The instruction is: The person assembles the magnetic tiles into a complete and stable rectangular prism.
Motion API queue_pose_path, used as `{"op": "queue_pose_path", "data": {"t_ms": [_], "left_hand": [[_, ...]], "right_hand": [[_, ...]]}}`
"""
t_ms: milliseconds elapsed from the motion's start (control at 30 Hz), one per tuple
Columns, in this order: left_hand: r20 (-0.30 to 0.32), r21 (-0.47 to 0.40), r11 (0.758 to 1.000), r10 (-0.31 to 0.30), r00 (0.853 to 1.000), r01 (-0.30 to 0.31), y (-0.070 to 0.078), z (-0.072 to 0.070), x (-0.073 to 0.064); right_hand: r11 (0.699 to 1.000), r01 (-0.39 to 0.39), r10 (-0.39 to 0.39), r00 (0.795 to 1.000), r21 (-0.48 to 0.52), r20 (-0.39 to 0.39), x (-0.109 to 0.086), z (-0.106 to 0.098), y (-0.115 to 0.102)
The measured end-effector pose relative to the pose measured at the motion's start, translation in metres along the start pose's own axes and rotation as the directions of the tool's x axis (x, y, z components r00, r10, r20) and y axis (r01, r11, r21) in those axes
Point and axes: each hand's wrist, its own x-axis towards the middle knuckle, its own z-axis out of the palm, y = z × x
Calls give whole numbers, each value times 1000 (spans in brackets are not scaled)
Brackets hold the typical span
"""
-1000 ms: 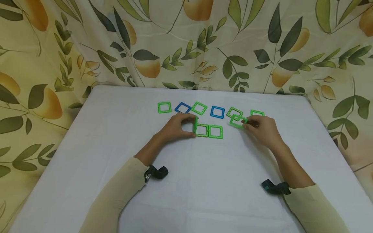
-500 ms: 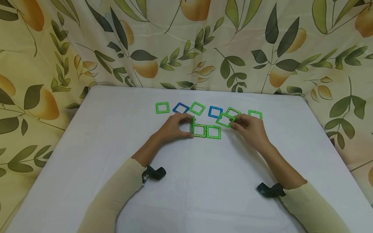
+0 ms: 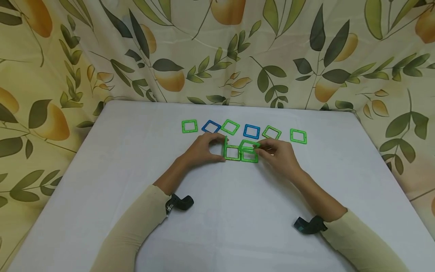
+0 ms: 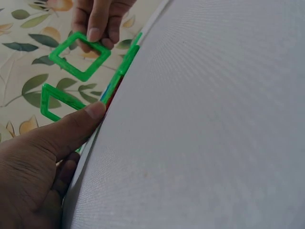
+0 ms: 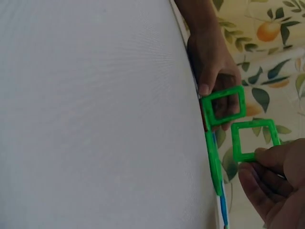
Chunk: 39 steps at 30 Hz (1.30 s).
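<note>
In the head view my left hand point(image 3: 202, 151) holds a green square magnetic tile point(image 3: 225, 147) upright between thumb and fingers. It stands at the left edge of a flat green tile point(image 3: 233, 159), which joins a second flat green tile point(image 3: 250, 161) on its right. My right hand point(image 3: 280, 155) pinches another open-centred green tile point(image 3: 249, 142) by its right side, tilted over that second flat one. The right wrist view has this pinched tile point(image 5: 252, 124) apart from the upright tile point(image 5: 242, 101), behind which the left fingers show.
Behind the hands, a loose row of square tiles lies on the white table point(image 3: 217, 226): green ones, such as the far-right tile point(image 3: 298, 130), and blue ones, such as the middle tile point(image 3: 251, 125). A leaf-patterned cloth point(image 3: 217, 49) hangs along the table's back edge.
My right hand has moved left with its green tile, from near the back row to over the right flat tile. My left hand has kept its grip on the upright tile.
</note>
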Motion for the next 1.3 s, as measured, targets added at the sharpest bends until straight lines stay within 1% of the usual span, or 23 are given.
{"op": "queue_pose_path", "data": {"t_ms": [267,533,700,1067,1300], "left_hand": [[-15,11,1000,-9,1000,9,0,1,-1],[-24,2,1000,8,1000,-8,-3,0,-1],[-24,6,1000,3,1000,-3,-3,1,-1],[-25,22,1000,-3,1000,4,-1,0,-1],[-26,32,999,-2,1000,3,0,1,-1]], "right_hand": [[1000,3,-4,1000,16,27,2,8,-4],[999,34,-36,998,22,54,2,15,-4],[999,34,-35,997,19,66,3,18,-5],[998,35,-39,995,45,89,5,26,-8],[999,29,-31,995,27,92,5,30,-8]]}}
